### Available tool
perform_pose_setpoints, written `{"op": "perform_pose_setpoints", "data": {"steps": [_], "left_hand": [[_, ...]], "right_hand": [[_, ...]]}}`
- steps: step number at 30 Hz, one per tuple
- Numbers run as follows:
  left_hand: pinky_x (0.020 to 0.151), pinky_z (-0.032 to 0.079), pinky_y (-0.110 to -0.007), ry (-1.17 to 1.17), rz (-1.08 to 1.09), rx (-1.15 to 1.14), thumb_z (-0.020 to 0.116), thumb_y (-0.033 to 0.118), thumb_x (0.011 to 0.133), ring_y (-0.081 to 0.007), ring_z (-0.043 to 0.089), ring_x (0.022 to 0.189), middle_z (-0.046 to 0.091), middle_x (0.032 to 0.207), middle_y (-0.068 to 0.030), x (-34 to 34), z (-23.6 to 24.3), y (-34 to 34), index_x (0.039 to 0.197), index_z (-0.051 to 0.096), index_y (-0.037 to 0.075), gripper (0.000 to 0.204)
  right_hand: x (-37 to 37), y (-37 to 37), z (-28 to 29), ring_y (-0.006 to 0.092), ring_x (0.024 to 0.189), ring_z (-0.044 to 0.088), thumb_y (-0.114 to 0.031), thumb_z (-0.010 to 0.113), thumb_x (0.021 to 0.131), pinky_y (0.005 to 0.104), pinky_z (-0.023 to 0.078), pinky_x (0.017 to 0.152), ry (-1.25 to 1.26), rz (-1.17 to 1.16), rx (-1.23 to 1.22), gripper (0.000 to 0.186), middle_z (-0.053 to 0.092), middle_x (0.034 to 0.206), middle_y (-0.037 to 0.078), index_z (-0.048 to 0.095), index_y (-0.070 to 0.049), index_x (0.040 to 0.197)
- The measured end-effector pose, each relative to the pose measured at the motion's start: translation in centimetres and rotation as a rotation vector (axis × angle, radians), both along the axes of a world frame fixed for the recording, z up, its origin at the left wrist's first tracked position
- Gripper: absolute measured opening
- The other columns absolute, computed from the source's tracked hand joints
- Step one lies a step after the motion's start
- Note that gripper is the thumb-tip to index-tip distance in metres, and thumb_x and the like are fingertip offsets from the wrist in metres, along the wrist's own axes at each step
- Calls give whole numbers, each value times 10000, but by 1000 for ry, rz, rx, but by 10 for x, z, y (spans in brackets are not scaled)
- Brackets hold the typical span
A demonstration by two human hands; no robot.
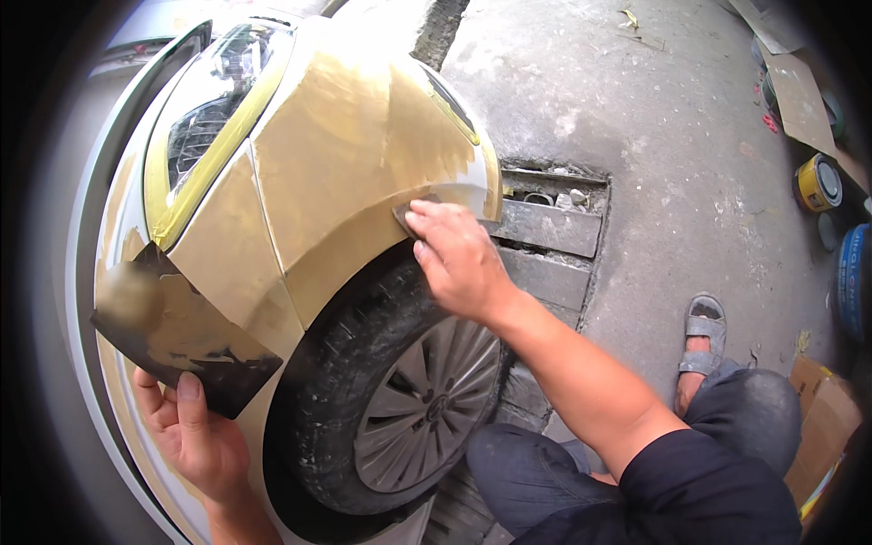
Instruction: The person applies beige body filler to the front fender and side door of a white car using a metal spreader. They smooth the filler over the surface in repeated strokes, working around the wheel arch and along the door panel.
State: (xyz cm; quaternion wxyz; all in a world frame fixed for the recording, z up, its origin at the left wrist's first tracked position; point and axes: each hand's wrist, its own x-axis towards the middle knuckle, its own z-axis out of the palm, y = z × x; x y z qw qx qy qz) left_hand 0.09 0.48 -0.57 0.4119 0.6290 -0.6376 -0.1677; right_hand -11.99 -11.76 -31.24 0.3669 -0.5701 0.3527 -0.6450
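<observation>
My left hand (202,440) holds a dark, flat putty board (241,363) from below, thumb on top. Tan putty (186,331) is smeared over the board, and a blurred round patch covers its upper left. Further right, my right hand (461,259) grips a small dark putty spreader (401,219), mostly hidden under the fingers. The spreader touches the car's body panel (327,150) just above the wheel arch. Uneven tan filler coats that panel. Directly beneath sit the black tire (336,436) and its grey wheel rim (431,409).
Yellow masking tape (213,150) edges the car window (218,109). Slatted drain covers (545,227) lie in the concrete floor (654,173) beside the wheel. A yellow-and-black can (819,184), a blue bucket (852,283) and cardboard (825,418) stand at the right. My sandaled foot (704,336) rests nearby.
</observation>
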Motion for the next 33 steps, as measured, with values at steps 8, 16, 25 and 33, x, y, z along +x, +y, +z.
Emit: {"op": "perform_pose_setpoints", "data": {"steps": [8,16,25,33], "left_hand": [[1073,446,-319,-29,-10,-13,561,31,1041,-165,627,1176,675,1274,-116,1,-1,-1,1447,453,-21,424],[1087,441,-334,17,-9,5,547,26,1041,-175,631,1191,695,1254,-118,0,1,-1,1460,432,-13,436],[1095,434,-336,-2,-17,-13,531,29,1044,-182,629,1205,696,1264,-135,2,0,-2,1467,414,-22,442],[1098,429,-341,-8,-22,4,542,36,1039,-184,628,1205,701,1252,-135,2,0,-4,1459,418,-25,442]], "right_hand": [[-15,-5,-7,368,1246,603,-78,656,914,477,470,1069,41,-32,-7,325,670,1322,190,685,7,1227],[-8,6,2,388,1263,599,-74,659,912,469,462,1099,36,29,10,343,675,1321,206,681,26,1239],[2,-4,-3,373,1227,618,-66,668,893,475,488,1047,22,-32,-16,331,682,1297,196,688,14,1213],[-16,26,-32,399,1234,621,-53,652,903,483,474,1085,76,37,-13,347,679,1301,227,677,38,1237]]}}
